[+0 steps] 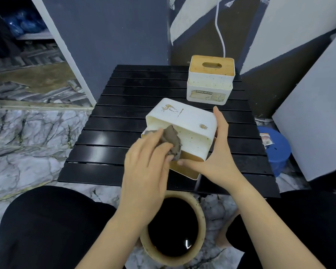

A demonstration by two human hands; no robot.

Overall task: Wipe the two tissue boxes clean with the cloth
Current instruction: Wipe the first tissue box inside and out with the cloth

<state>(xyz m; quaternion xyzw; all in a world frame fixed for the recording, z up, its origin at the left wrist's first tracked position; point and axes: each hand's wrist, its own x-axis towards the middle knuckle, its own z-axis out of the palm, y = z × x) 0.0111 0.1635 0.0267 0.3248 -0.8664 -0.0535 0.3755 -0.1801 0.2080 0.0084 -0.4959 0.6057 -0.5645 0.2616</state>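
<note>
A white tissue box [190, 121] with a wooden lid lies tipped on its side near the front of the black slatted table [113, 133]; its white faces carry brown specks and smears. My right hand [217, 150] grips its right end, thumb on the lid side. My left hand [145, 167] holds a crumpled grey cloth [173, 140] against the box's near white face. The second tissue box [210, 80], white with a wooden slotted lid and a "TISSUE HOLDER" label, stands upright at the table's back right, speckled with dirt.
A round beige basin of dark water [173, 230] sits on the marble floor between my knees. A blue bucket [275, 150] stands right of the table. A white cable [220, 33] hangs behind the upright box. Grey panels lean at the right.
</note>
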